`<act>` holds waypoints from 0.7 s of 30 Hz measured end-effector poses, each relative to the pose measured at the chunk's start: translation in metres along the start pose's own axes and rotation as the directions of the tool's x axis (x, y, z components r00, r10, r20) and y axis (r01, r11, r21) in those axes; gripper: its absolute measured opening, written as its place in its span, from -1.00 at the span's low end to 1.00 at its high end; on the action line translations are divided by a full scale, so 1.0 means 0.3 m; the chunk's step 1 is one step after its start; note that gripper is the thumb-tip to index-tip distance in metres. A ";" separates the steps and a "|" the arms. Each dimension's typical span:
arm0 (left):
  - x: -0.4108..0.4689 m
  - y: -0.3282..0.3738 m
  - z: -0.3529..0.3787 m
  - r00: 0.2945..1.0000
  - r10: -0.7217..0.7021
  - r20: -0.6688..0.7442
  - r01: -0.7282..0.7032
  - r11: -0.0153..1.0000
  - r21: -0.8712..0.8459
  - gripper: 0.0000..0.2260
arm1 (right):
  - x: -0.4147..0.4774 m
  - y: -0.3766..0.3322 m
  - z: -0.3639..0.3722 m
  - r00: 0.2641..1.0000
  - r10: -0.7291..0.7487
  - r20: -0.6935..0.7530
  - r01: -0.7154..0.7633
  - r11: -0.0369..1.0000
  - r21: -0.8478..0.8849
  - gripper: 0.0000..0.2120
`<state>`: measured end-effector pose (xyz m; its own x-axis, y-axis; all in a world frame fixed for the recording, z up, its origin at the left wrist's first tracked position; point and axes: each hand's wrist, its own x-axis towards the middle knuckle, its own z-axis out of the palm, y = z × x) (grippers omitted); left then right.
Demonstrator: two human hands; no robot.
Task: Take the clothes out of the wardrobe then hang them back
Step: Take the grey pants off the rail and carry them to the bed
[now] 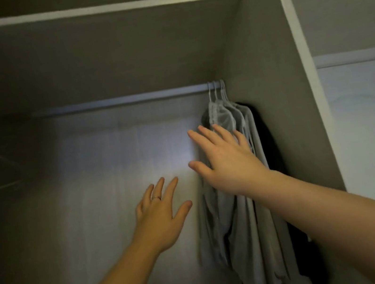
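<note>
— Where are my hands just now?
— Your left hand point(160, 210) is well below the rail point(120, 101), right of its middle. The fingers are straight and spread, holding nothing, and a ring point(156, 198) sits on one of them. Your right hand point(226, 160) is higher, under the rail's right end, also spread flat. Its fingers lie over the grey clothes point(241, 219); whether they press the cloth I cannot tell.
— And the clothes?
— They hang bunched at the rail's right end on pale hangers point(216, 90). A dark garment point(264, 134) hangs behind them, by the wardrobe wall point(266, 54). Above the rail runs a shelf point(107, 7).
</note>
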<state>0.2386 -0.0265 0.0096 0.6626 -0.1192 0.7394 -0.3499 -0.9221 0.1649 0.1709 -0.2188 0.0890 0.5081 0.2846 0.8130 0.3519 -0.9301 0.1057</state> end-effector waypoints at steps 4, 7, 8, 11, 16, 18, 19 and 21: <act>0.158 0.021 0.042 1.000 0.029 0.012 -0.028 0.997 -0.069 -0.41 | 0.152 0.055 -0.009 0.999 0.041 -0.017 -0.043 0.992 -0.116 -0.38; 0.274 0.049 0.059 0.998 0.057 0.008 -0.055 0.988 -0.146 -0.41 | 0.250 0.102 -0.028 0.996 0.074 -0.056 -0.085 0.971 -0.225 -0.41; 0.310 0.062 0.062 0.997 0.071 0.004 -0.069 0.982 -0.173 -0.41 | 0.278 0.117 -0.037 0.994 0.095 -0.055 -0.106 0.962 -0.253 -0.42; 0.400 0.110 0.077 0.991 0.137 -0.006 -0.134 0.954 -0.270 -0.40 | 0.347 0.153 -0.058 0.980 0.201 0.000 -0.192 0.938 -0.290 -0.45; 0.503 0.173 0.120 0.961 0.266 -0.073 -0.272 0.878 -0.394 -0.40 | 0.423 0.162 -0.058 0.929 0.365 0.057 -0.328 0.887 -0.325 -0.59; 0.520 0.181 0.135 0.942 0.318 -0.104 -0.332 0.845 -0.420 -0.41 | 0.457 0.170 -0.044 0.915 0.398 0.062 -0.360 0.876 -0.320 -0.65; 0.524 0.181 0.145 0.933 0.342 -0.111 -0.355 0.833 -0.425 -0.40 | 0.476 0.172 -0.037 0.910 0.408 0.068 -0.368 0.874 -0.318 -0.69; 0.530 0.185 0.157 0.921 0.376 -0.100 -0.379 0.814 -0.440 -0.37 | 0.508 0.180 -0.038 0.899 0.430 0.085 -0.388 0.871 -0.302 -0.77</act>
<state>0.3557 -0.1140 0.1055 0.4130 -0.4197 0.8083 -0.8278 -0.5431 0.1410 0.2583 -0.2282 0.2250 0.6749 -0.1241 0.7274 -0.1283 -0.9905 -0.0499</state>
